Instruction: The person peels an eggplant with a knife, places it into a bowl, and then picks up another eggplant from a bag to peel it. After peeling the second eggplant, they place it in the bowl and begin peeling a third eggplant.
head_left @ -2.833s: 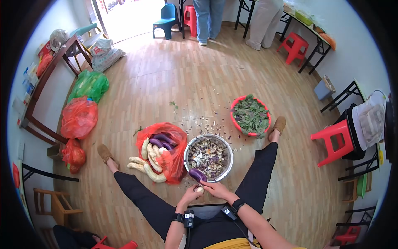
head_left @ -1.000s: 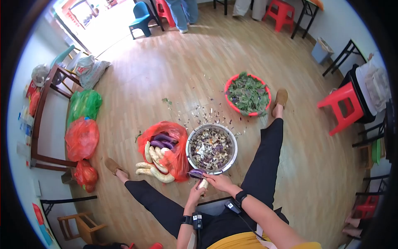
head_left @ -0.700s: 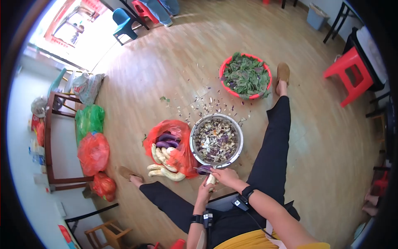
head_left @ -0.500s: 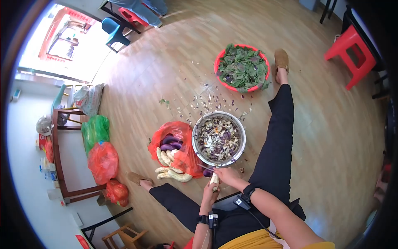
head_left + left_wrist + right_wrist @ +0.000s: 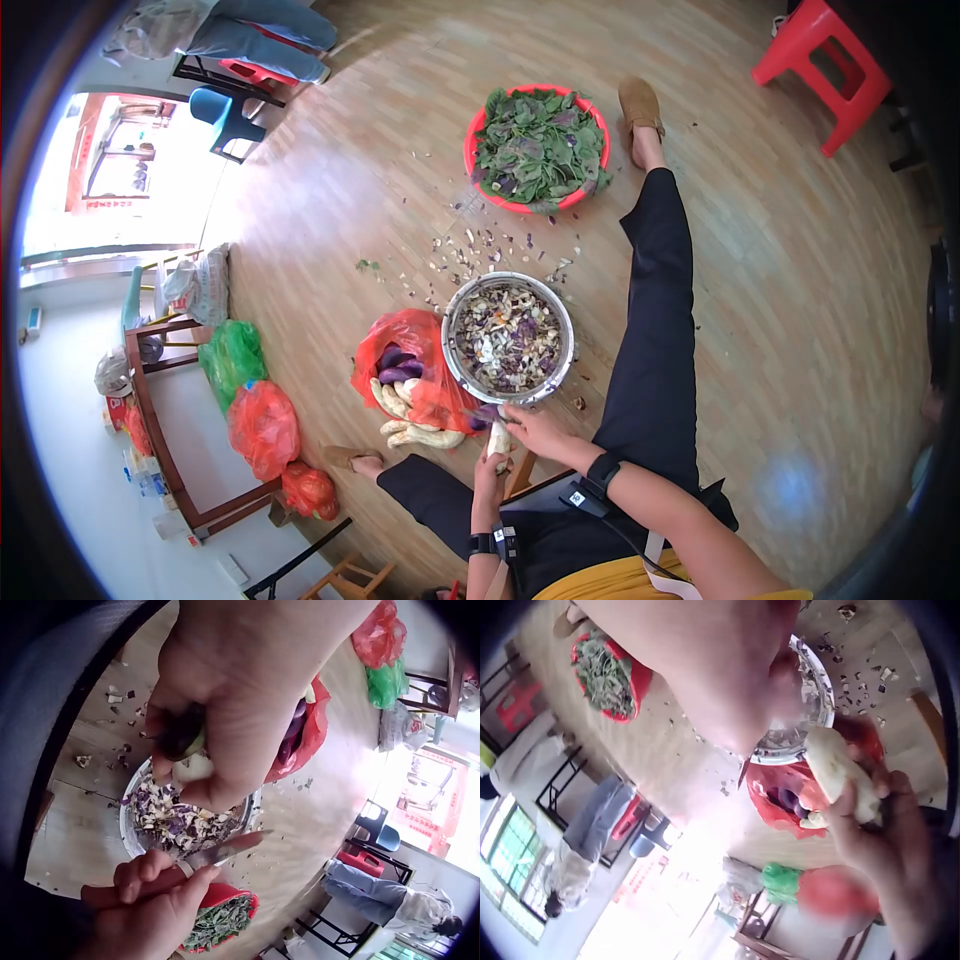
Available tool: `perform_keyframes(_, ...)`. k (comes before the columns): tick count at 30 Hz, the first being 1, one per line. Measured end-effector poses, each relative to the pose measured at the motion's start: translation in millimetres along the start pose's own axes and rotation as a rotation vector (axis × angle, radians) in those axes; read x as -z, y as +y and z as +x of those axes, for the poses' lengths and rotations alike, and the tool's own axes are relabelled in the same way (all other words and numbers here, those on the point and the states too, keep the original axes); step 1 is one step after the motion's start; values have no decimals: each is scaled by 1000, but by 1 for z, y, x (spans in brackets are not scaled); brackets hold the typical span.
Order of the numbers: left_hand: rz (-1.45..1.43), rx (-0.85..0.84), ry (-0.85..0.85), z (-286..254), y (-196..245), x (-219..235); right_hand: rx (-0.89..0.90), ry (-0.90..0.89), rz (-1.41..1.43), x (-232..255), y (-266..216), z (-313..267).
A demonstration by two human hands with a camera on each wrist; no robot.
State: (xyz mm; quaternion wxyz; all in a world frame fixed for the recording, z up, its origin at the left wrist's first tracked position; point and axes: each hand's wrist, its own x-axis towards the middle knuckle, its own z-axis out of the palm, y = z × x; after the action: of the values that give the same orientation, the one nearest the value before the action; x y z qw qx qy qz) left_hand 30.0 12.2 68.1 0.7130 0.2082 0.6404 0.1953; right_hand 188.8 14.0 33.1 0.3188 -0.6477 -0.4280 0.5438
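My left hand [image 5: 488, 472] grips a partly peeled eggplant [image 5: 836, 765] near its dark stem end. Pale flesh shows along most of it, and some purple skin [image 5: 486, 413] at the far end in the head view. In my right hand [image 5: 540, 430] is a knife [image 5: 232, 847], its pointed blade out past the fingers in the left wrist view. Both hands are close together at the near rim of a metal bowl [image 5: 452, 365], which holds white and purple peelings [image 5: 508, 340]. Left of the bowl lies a red plastic bag [image 5: 428, 335] with purple eggplants [image 5: 400, 370] and peeled eggplants [image 5: 425, 436].
A red basin [image 5: 469, 150] of leafy greens [image 5: 545, 150] stands beyond the bowl, by the right shoe [image 5: 640, 105]. Scraps [image 5: 470, 250] litter the floor between them. Filled bags [image 5: 265, 430] line the left wall. A red stool [image 5: 825, 70] stands at upper right.
The head view has swung round and tilted downward. More pale flesh shows on the eggplant than at first, and less purple. The hands keep their holds beside the bowl.
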Motion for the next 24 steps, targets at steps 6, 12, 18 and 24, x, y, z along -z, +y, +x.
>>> perform_keyframes(6,39,-30,-11,-1,15,-4,26,-101,-27,1,-5,4)
perform_keyframes(12,132,-25,-26,9,23,-10,-114,-192,-209,18,-21,7)
perform_keyframes(18,120,13,-7,17,23,-18,-72,-4,-47,-13,14,18)
perform_keyframes(24,97,43,-18,29,26,-24,-216,55,111,-8,8,25)
